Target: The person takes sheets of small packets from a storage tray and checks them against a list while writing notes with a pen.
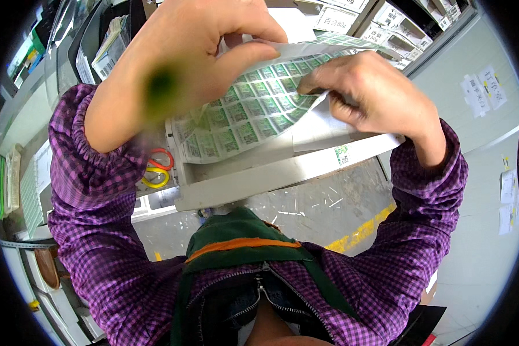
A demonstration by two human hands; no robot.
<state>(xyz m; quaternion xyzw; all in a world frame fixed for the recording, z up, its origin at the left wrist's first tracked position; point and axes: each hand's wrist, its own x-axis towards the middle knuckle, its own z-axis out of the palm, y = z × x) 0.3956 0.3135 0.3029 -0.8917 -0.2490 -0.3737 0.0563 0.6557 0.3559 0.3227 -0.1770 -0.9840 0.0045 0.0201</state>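
A sheet of small green-and-white labels (248, 112), laid out in rows, is held up and curved over an open light-grey drawer (277, 176). My left hand (196, 55) is closed at the sheet's far edge, thumb against fingers with the pale paper between them. On the right side, my right hand (380, 95) pinches the sheet's near edge with bent fingers, and the corner there curls upward. White paper (317, 130) lies under the sheet in the drawer. A dark green smudge blurs part of my left hand.
Scissors with red and yellow handles (158, 168) lie left of the drawer. Upright folders (92, 55) stand at the far left. Shelf compartments with white tags (380, 29) line the back. A grey cabinet (467, 132) with taped notes closes off the right.
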